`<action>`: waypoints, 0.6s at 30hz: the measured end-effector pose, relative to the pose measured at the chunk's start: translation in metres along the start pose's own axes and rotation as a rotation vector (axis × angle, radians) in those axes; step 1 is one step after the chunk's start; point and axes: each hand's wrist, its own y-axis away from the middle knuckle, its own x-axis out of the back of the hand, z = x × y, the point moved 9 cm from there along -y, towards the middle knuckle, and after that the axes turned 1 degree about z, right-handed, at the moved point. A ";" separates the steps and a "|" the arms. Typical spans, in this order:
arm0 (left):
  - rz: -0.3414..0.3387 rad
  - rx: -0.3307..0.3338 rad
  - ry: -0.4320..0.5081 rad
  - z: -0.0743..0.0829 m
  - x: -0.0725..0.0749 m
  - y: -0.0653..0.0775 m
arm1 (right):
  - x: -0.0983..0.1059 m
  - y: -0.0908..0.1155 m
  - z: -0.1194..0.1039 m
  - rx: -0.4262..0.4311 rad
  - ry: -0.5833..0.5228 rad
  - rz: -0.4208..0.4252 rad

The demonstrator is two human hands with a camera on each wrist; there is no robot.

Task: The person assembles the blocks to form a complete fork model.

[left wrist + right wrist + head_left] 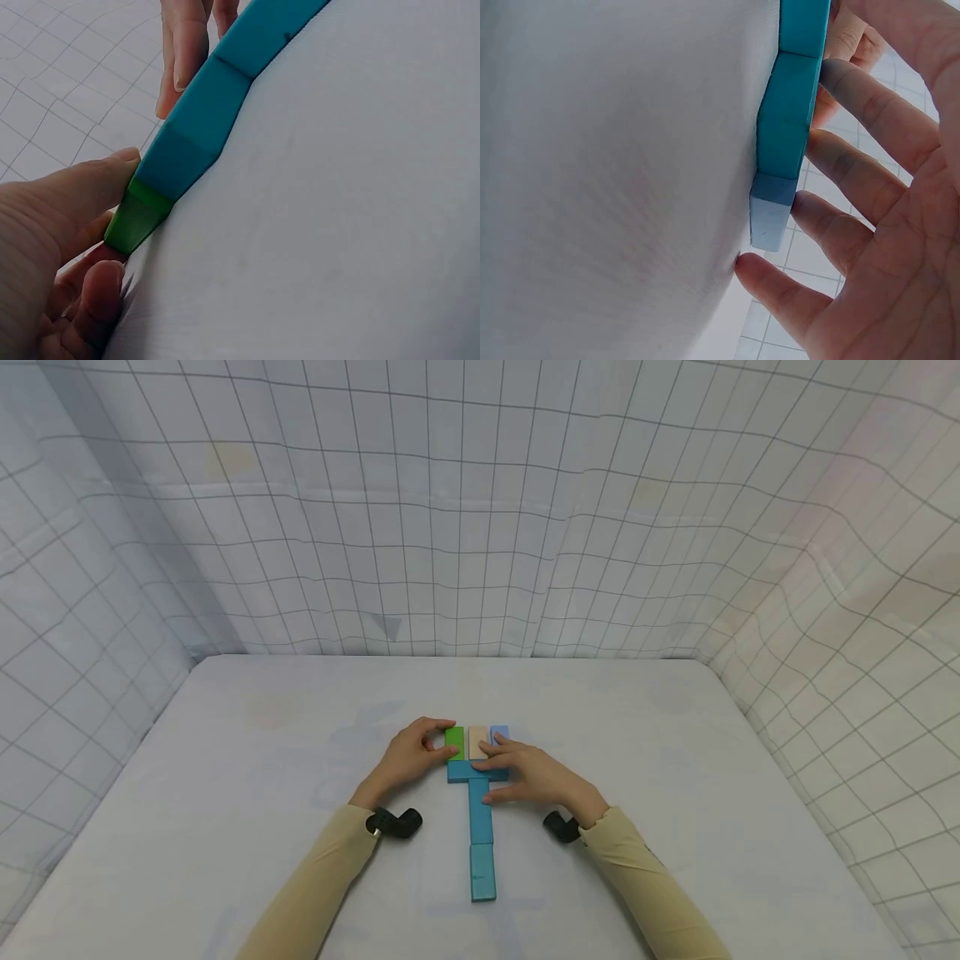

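My left hand (408, 752) pinches a green block (455, 739) between thumb and forefinger, at the top left of a flat arrangement of blocks. Beside it lie a cream block (475, 742) and a light blue block (503, 731), in a row of three. Just below them a blue block (459, 772) lies crosswise. My right hand (536, 774) spreads over the right side, its fingertips resting on the blocks and partly hiding them. In the right wrist view its fingers are loosely extended, one touching the light blue block (771, 217) and another down at the table.
A blue block (481, 818) and a teal block (483, 872) run end to end toward me as a stem below the crosswise one. The white table (247, 793) has a far edge, with a grid-patterned curtain (480, 527) behind it. Dark wrist cameras (397, 823) sit by both sleeves.
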 end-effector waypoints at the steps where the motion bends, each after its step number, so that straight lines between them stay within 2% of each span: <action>1: 0.002 0.002 0.000 0.000 0.000 0.000 | 0.000 0.000 0.000 0.000 0.000 0.000; 18: 0.017 -0.005 -0.002 0.001 0.001 0.000 | 0.001 0.001 -0.002 0.005 -0.008 0.005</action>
